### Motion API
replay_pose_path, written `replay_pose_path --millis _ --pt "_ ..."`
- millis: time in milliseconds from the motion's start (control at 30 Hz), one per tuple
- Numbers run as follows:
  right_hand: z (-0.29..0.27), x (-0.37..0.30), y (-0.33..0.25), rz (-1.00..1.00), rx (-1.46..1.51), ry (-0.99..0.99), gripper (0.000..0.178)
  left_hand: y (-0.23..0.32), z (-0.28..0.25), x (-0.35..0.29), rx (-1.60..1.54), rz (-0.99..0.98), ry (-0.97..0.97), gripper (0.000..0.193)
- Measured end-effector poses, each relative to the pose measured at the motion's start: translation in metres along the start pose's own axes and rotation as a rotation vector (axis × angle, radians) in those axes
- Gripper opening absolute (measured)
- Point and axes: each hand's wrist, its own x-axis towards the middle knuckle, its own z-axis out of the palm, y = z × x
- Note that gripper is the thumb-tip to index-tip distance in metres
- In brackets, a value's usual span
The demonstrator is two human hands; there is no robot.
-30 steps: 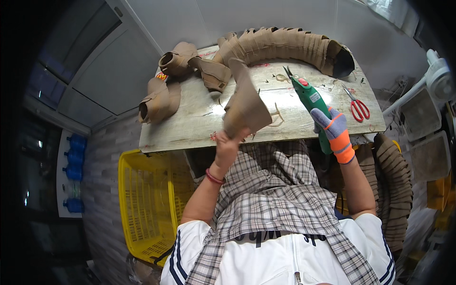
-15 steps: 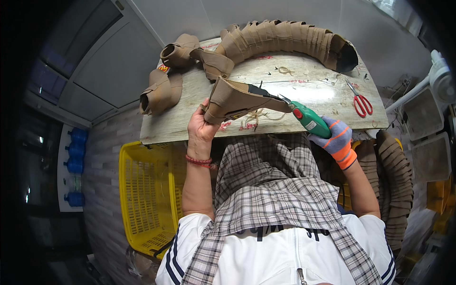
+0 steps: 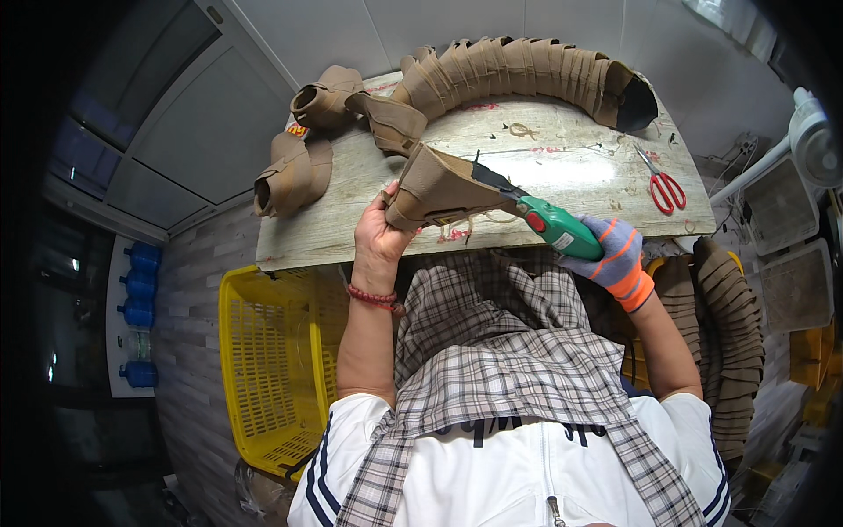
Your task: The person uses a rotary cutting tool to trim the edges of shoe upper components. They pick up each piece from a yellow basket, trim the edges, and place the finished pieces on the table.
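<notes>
My bare left hand point(image 3: 379, 234) grips a brown shoe upper point(image 3: 436, 191) by its heel end, just above the table's near edge. A black lining shows inside the upper's far opening. Wearing a grey and orange glove, my right hand point(image 3: 612, 256) is wrapped round green cordless electric scissors point(image 3: 563, 230) with a red button. Their blades point left and reach the upper's edge beside the black lining; whether they are cutting into it cannot be made out.
On the table point(image 3: 580, 198), a long curved stack of brown uppers point(image 3: 518, 75) lies at the back. Loose uppers point(image 3: 294, 171) sit left, red-handled scissors point(image 3: 666, 191) right, with thread scraps between. A yellow basket point(image 3: 263, 369) stands lower left; more stacked uppers point(image 3: 727, 316) are at the right.
The electric scissors have moved slightly left and down, their blades now up against the upper's edge. The upper has turned a little, its free end tilting.
</notes>
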Motion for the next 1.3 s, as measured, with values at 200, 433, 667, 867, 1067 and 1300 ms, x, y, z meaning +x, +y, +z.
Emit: replay_pose_path --millis 200,433,667,867,1067,1300 --pt "0.009 0.011 -0.015 -0.006 0.047 -0.005 0.054 -0.008 0.000 0.000 0.227 0.144 -0.020 0.033" --pt "0.041 -0.002 -0.021 0.217 0.332 -0.175 0.054 -0.044 0.018 -0.042 0.909 0.579 -0.003 0.028" --pt "0.039 -0.016 -0.016 0.385 0.449 -0.119 0.052 0.008 0.024 -0.132 2.543 1.134 0.743 0.018" --pt "0.039 -0.025 -0.004 0.434 0.354 -0.140 0.051 0.148 0.039 -0.165 2.422 1.394 0.632 0.028" --pt "0.041 -0.021 -0.008 0.448 0.346 -0.165 0.052 0.220 0.054 -0.126 2.708 0.953 0.852 0.035" --pt "0.036 -0.021 -0.008 0.531 0.334 -0.180 0.051 0.219 0.119 -0.097 3.123 0.772 0.728 0.020"
